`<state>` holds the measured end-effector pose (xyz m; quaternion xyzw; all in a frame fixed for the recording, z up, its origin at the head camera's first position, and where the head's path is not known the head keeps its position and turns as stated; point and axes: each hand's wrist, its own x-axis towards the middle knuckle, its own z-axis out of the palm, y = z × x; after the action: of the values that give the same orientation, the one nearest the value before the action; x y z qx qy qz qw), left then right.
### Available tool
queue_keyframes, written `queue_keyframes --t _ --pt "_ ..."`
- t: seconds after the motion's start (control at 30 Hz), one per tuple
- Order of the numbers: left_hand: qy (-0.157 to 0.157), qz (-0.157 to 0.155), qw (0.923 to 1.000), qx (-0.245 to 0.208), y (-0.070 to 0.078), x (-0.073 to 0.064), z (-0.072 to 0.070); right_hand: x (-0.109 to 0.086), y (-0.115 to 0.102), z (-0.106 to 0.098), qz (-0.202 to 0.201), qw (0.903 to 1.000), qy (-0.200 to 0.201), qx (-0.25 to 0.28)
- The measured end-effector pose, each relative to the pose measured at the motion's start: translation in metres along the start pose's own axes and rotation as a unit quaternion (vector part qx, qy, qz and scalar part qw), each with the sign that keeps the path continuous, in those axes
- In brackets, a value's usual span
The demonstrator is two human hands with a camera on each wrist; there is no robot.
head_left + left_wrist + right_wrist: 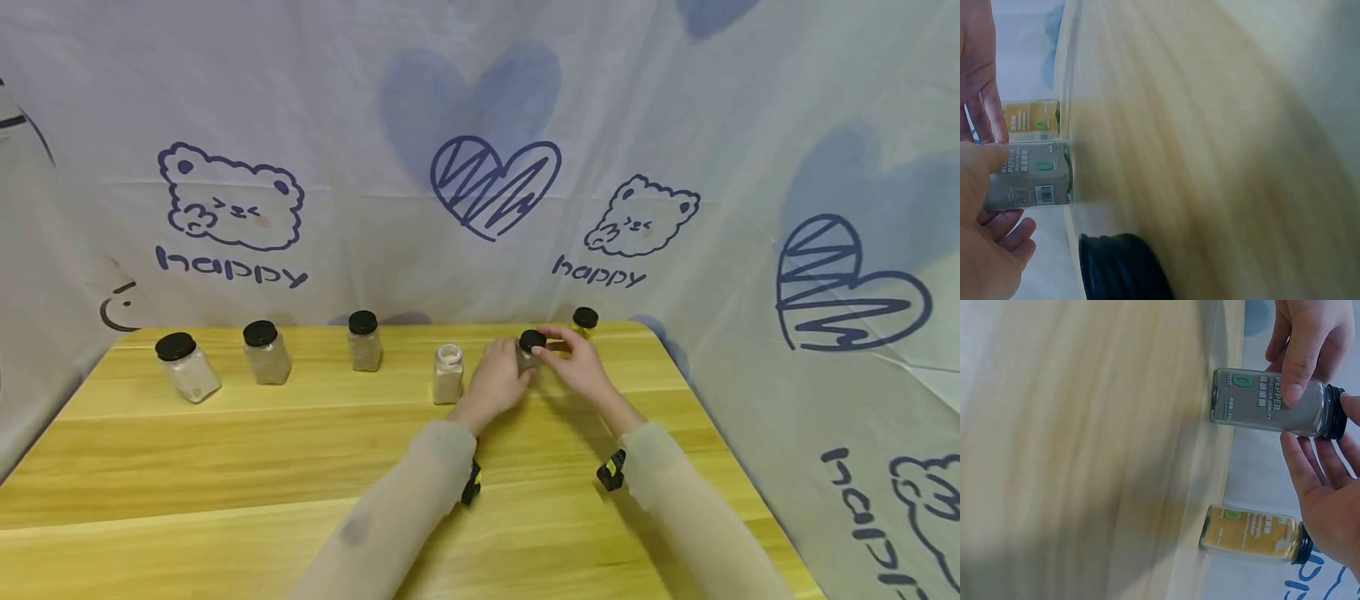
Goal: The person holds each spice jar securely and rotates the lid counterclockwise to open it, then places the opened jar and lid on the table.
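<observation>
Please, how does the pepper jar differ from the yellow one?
Contents: the pepper jar looks grey, the yellow jar yellow. Handling: the left hand grips the pepper jar and the right hand holds its lid; neither hand holds the yellow jar. Place: the yellow jar stands farther right than the pepper jar. Both are clear glass with black lids.

our left arm (397, 508) and right arm (697, 500) reach forward, converging until the hands nearly meet. our left hand (495, 379) grips, thumb opposite curled fingers; our right hand (579, 365) pinches slightly higher, thumb facing its bent fingers.
</observation>
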<state>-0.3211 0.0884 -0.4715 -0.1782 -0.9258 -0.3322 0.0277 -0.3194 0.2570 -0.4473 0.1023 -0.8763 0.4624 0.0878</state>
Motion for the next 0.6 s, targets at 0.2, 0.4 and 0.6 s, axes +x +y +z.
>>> queue_keyframes --t 0.2,0.4,0.6 --pt "-0.014 0.009 0.9973 0.072 0.005 -0.008 0.001 -0.016 -0.001 -0.002 -0.008 0.9999 -0.006 0.014" --pt "-0.012 0.06 0.9759 0.209 0.006 -0.016 -0.001 -0.029 -0.002 -0.007 -0.014 0.9997 -0.016 0.008" --pt "-0.019 0.081 0.9592 0.27 0.006 -0.024 -0.002 -0.038 -0.003 -0.01 -0.029 0.9994 -0.021 -0.001"
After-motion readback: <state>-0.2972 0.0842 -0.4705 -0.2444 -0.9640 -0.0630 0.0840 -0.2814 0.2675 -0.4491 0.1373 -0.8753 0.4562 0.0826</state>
